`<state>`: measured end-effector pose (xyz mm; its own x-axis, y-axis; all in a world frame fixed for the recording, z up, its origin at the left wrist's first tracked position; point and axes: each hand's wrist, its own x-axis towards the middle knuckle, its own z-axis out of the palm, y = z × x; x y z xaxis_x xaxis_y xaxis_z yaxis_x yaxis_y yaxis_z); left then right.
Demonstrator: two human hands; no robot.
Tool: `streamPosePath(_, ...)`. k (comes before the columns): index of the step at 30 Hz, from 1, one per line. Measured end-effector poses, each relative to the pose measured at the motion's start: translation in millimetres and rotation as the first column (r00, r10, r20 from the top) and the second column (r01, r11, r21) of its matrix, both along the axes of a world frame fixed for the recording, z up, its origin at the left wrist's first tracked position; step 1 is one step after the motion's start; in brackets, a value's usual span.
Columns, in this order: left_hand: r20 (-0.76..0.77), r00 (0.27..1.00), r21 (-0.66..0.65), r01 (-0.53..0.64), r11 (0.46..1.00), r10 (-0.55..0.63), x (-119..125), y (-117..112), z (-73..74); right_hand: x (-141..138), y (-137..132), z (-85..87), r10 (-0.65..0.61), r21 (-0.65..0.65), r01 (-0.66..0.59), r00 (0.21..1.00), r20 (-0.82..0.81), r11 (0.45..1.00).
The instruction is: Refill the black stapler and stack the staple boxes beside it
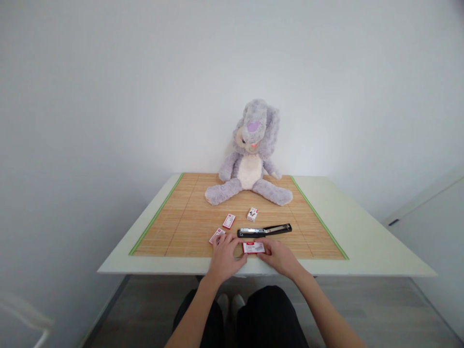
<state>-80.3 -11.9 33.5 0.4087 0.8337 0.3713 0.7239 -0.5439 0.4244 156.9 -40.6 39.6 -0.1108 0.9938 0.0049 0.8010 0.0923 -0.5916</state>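
A small red-and-white staple box (253,248) lies near the front edge of the bamboo mat. My right hand (281,257) has thumb and fingers around its right end. At its left end, the fingertips of my left hand (225,257) pinch the corners, with a gap between palm and box. Just beyond both hands lies a black stapler (264,231), swung open and flat. Another red-and-white box (216,235) is partly covered by my left fingers. Farther back are a similar box (229,221) and a small white box with a dark picture (253,214).
A grey plush rabbit (251,171) sits against the wall at the back of the mat, legs spread. The bamboo mat (174,232) has green edging and covers the middle of the white table (369,241). A door or panel (431,232) stands at the right.
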Motion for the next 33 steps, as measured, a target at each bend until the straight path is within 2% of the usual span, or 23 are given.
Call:
streamPosePath(7,0.032,0.999,-0.014,-0.002,1.000,0.002,-0.1,0.9,-1.2,8.3,-3.1,2.3,-0.025,-0.009,0.024,0.999,-0.044,1.000)
streamPosePath(11,0.047,0.998,0.003,-0.042,0.999,0.042,0.9,-1.8,0.2,-0.9,0.1,8.3,-0.055,0.047,0.062,0.990,-0.129,0.997)
streamPosePath(15,0.032,0.999,0.048,-0.011,0.999,0.009,2.7,-4.7,2.8,-14.5,11.6,10.4,-0.106,0.083,0.120,0.983,-0.150,0.989)
streamPosePath(21,-0.007,1.000,0.048,0.004,0.999,-0.004,4.2,-3.5,2.0,-32.6,32.5,2.7,-0.106,0.067,0.125,0.966,-0.234,0.990)
streamPosePath(28,-0.019,1.000,0.041,0.006,0.999,-0.005,4.7,-1.9,0.1,-42.4,59.4,-12.0,-0.165,0.007,0.178,0.930,-0.329,0.984)
streamPosePath(33,-0.019,1.000,0.029,0.017,0.999,-0.017,4.4,-1.9,1.4,-49.3,64.2,-7.6,-0.157,0.047,0.181,0.935,-0.318,0.982)
